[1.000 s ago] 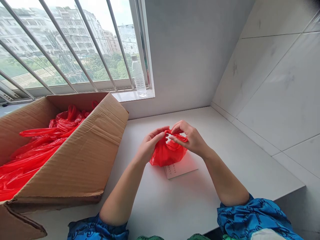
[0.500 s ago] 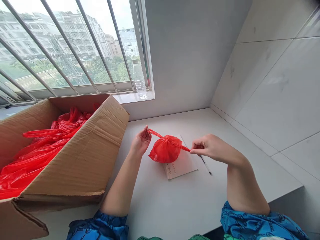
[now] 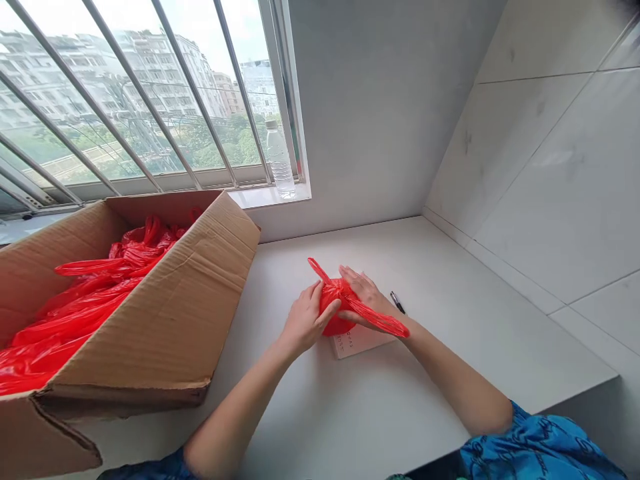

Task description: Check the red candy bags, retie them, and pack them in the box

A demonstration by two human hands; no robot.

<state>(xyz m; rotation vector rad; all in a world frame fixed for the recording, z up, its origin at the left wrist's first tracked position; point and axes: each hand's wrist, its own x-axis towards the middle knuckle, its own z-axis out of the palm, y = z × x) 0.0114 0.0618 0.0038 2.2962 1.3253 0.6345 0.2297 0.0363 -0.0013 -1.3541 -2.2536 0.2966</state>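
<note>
A tied red plastic bag (image 3: 335,291) with something rounded inside sits on a white notebook (image 3: 356,344). My left hand (image 3: 304,319) cups the bag's left side, thumb across its front. On the other side my right hand (image 3: 367,295) presses against it, fingers extended along the bag. Its knot is at the top, between my hands. One twisted handle sticks up to the left, and the other lies over my right wrist. The bag hides part of the notebook, and its contents cannot be seen.
A cardboard box (image 3: 165,320) full of red plastic bags (image 3: 95,300) stands at the left. A pen (image 3: 398,303) lies past my right wrist on the white table (image 3: 320,420). A clear bottle (image 3: 281,163) stands on the sill of the barred window.
Both hands have let go of the bag's two handles, which they were pulling apart. They have moved inward and now hold the bag's sides. The handles hang loose.
</note>
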